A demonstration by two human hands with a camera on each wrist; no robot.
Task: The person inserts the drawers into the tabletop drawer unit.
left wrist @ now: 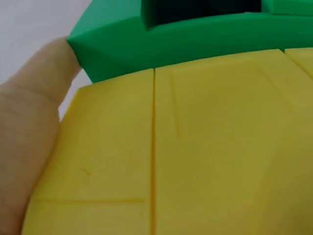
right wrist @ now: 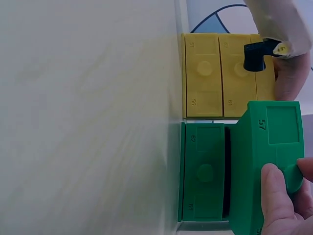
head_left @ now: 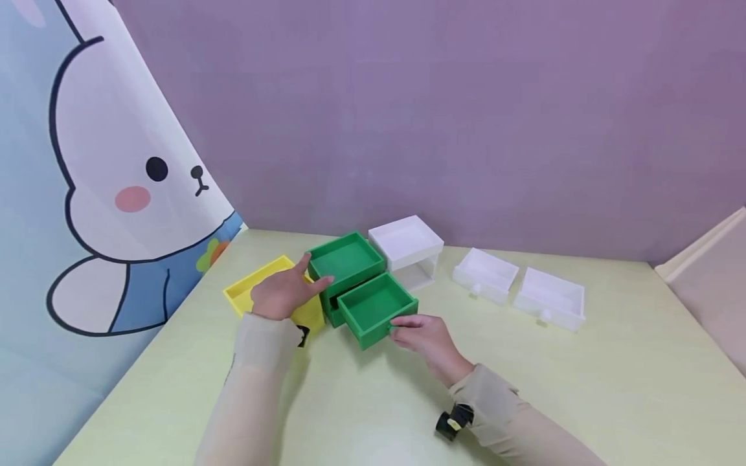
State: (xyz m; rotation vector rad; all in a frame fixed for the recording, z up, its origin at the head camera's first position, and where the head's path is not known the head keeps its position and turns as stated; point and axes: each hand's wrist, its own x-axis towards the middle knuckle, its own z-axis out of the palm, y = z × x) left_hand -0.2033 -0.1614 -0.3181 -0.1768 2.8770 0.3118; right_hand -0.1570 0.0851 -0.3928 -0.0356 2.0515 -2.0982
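Note:
My right hand point(head_left: 428, 342) pinches the round knob point(right wrist: 293, 178) of a green drawer point(head_left: 375, 303) between thumb and finger. The drawer is pulled far out of the upper slot of a small green cabinet point(head_left: 348, 257) and looks empty. Below it, a second green drawer point(right wrist: 203, 171) sits in the cabinet. My left hand point(head_left: 282, 291) reaches over a yellow cabinet point(right wrist: 201, 76), its index finger and thumb spread straight at the green cabinet's left side and front edge. Its other fingers are hidden.
Right of the green cabinet stands a white cabinet point(head_left: 405, 239) with an open front. Two white drawers point(head_left: 486, 272) with knobs lie on the pale table point(head_left: 629, 375) farther right. A purple wall point(head_left: 466, 129) rises behind, and a rabbit-printed cloth point(head_left: 111, 142) hangs at left.

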